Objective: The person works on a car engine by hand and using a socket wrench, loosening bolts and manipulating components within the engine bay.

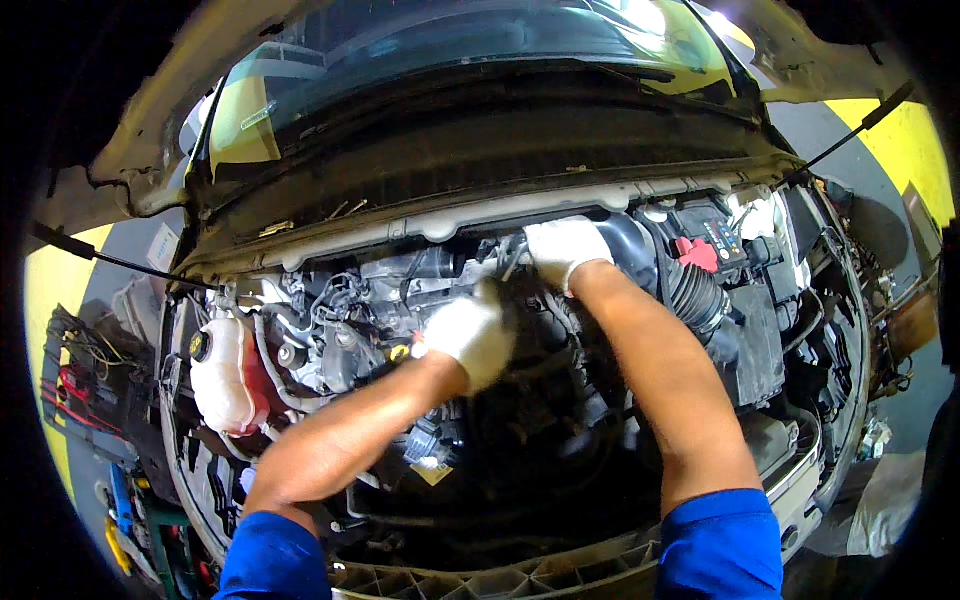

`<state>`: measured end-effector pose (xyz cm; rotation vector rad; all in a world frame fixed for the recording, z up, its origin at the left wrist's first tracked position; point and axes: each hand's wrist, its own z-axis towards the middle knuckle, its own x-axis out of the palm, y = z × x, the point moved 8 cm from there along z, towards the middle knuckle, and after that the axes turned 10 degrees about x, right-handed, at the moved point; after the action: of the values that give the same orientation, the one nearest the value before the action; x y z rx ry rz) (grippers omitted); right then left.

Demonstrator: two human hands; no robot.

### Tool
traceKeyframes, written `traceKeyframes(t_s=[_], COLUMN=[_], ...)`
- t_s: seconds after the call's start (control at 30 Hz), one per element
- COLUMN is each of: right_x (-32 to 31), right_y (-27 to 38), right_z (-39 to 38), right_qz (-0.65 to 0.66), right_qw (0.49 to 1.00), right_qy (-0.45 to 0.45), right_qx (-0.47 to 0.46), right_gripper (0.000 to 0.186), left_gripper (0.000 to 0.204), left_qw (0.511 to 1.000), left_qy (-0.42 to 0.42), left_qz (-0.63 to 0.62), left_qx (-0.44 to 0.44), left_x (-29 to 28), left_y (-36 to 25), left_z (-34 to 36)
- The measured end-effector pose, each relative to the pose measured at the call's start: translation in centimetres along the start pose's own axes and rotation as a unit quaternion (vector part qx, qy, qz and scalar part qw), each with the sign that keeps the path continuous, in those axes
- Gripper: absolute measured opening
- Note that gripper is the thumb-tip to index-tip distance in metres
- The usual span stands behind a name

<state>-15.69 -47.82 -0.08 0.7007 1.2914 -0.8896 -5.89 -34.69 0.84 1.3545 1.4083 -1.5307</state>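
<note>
My left hand (463, 338), in a white glove and blurred, is over the middle of the open engine bay, just right of a small yellow loop (400, 352); what its fingers hold is unclear. My right hand (563, 250), also gloved, reaches to the rear of the engine beside a black intake duct (630, 255). Its fingertips are down by some small dark fittings (510, 258) and partly hidden. Right of it are a ribbed hose (697, 300) and a battery (722, 235) with a red terminal cover (697, 254). A translucent coolant tank (222, 375) sits at left.
The raised hood (140, 150) rests on struts (840, 140) over the windshield (450, 35). The front crossmember (470, 580) runs along the near edge. Tools and cables (80, 370) lie left of the car; other items (900, 340) stand at right.
</note>
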Motion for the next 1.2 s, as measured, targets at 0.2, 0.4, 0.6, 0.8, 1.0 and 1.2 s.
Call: traceKeyframes(t_s=[0.2, 0.4, 0.6, 0.8, 1.0, 1.2], right_x=[-1.6, -1.1, -1.4, 0.1, -1.2, -0.7], right_y=[0.3, 0.2, 1.7, 0.1, 0.9, -0.3], right_z=[-0.5, -1.5, -0.5, 0.0, -0.4, -0.8], right_qz=[0.024, 0.07, 0.04, 0.01, 0.008, 0.032], right_qw=[0.997, 0.995, 0.998, 0.999, 0.997, 0.998], right_qy=[0.064, 0.067, 0.052, 0.034, 0.079, 0.039], right_qx=[0.031, 0.012, 0.011, 0.017, 0.027, 0.028], right_gripper=[0.031, 0.039, 0.052, 0.042, 0.043, 0.041], left_gripper=[0.071, 0.053, 0.038, 0.047, 0.061, 0.056], left_qw=[0.988, 0.991, 0.976, 0.996, 0.964, 0.998], left_qy=[-0.045, -0.02, 0.047, 0.026, -0.051, 0.058], left_qz=[-0.141, 0.127, 0.207, 0.06, -0.238, -0.005], left_qx=[-0.044, -0.041, -0.056, -0.058, -0.104, -0.025], left_x=[1.3, -0.4, -1.4, -1.1, 1.7, -0.8], left_y=[-5.2, 5.1, 13.2, 2.4, -3.4, 1.4], left_z=[-1.2, 1.7, 7.4, 2.4, 0.4, 1.7])
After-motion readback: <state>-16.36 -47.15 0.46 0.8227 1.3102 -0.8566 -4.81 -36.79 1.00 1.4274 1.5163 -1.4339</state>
